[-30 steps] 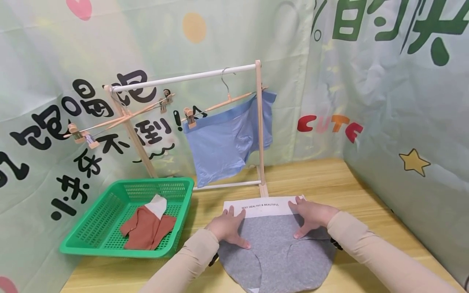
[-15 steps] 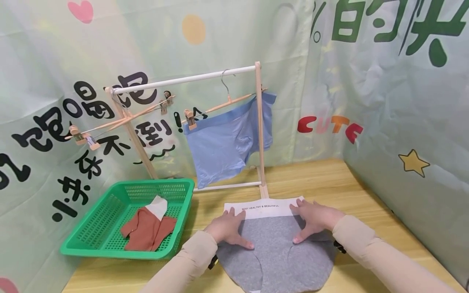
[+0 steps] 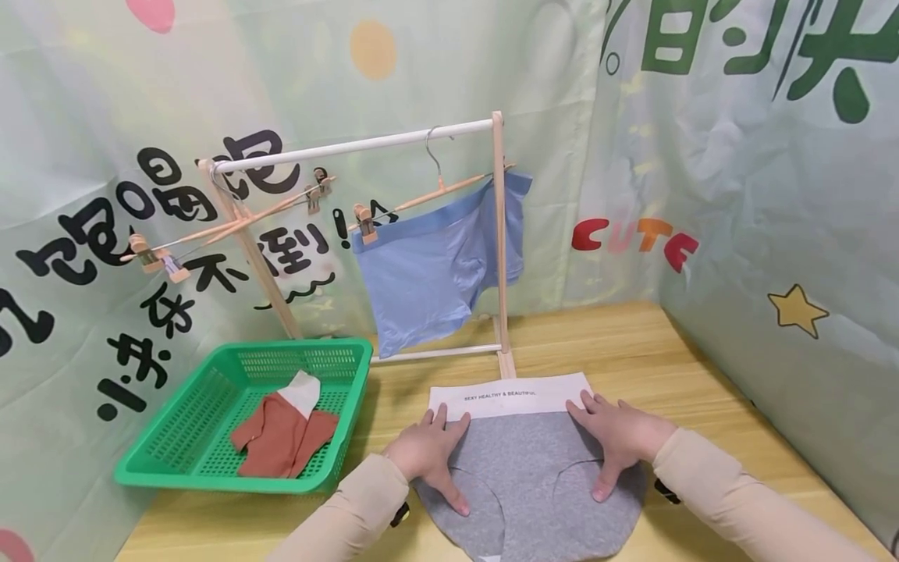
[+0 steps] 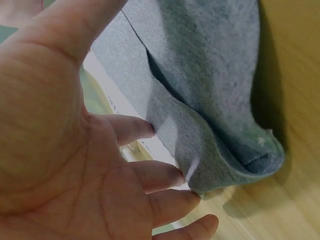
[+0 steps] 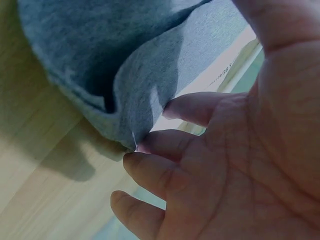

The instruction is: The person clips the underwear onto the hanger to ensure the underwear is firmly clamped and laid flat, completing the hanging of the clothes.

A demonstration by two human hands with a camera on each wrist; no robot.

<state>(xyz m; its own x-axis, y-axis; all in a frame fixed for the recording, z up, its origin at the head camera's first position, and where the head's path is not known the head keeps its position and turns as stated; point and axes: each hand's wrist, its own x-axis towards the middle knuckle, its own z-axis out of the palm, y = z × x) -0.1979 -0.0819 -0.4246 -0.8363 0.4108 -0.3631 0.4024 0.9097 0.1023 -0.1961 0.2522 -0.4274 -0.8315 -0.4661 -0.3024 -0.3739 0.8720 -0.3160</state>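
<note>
Grey underpants (image 3: 523, 468) with a white printed waistband (image 3: 509, 396) lie spread on the wooden table. My left hand (image 3: 430, 453) rests on their left side, fingers spread and fingertips at the lower edge of the waistband. On the opposite side my right hand (image 3: 618, 437) lies with its fingers spread too, thumb lower down on the grey cloth. In the left wrist view the leg opening of the underpants (image 4: 215, 135) gapes a little beside the fingertips (image 4: 175, 176). The right wrist view shows the other leg opening, with fingertips (image 5: 175, 107) along the side of the cloth.
A green basket (image 3: 351, 414) with a folded red-brown garment (image 3: 281, 437) stands at the left. Behind, a wooden rack (image 3: 500, 250) carries blue boxer briefs (image 3: 421, 281) clipped to a hanger, and hangers with clips (image 3: 239, 222) at its left end. Printed cloth walls enclose the table.
Both hands have slid outward, away from each other, toward the sides of the underpants. The right thumb has moved down and outward on the cloth.
</note>
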